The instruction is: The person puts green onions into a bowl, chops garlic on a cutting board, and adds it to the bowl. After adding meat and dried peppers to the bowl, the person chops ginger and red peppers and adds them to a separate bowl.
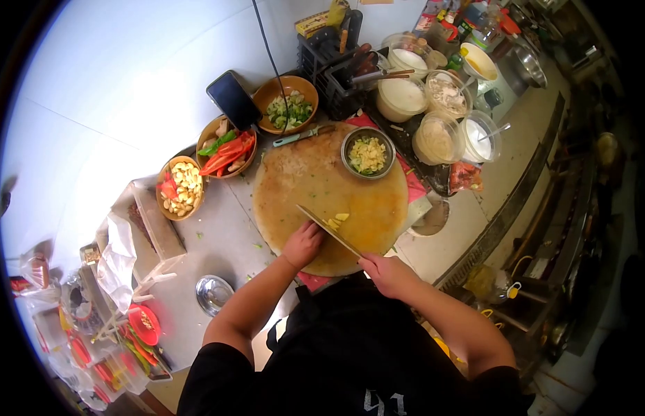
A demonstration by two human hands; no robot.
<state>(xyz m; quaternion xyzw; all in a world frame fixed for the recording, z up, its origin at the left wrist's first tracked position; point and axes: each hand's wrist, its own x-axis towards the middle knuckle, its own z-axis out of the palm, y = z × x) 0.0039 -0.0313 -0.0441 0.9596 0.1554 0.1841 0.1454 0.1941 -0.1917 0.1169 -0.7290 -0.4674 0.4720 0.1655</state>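
Observation:
A round cutting board (294, 187) lies in front of me. My right hand (388, 274) is closed round the handle of a knife (334, 232), whose blade slants up and left across the lower board. Just left of the blade, my left hand (303, 244) rests on the board with its fingers near the knife; whether they hold anything is hidden. Several pale yellow slices (336, 221) lie beyond the blade, on its upper right side. Near the board's top right edge stands a metal bowl (367, 152) of chopped yellow and green pieces.
Bowls of garlic cloves (181, 188), red peppers (227, 154) and chopped greens (289, 105) stand left and behind. A small knife (303, 135) lies at the board's back edge. A phone (233, 99) leans there. Tubs (401, 96) stand back right; a metal dish (214, 295) sits left.

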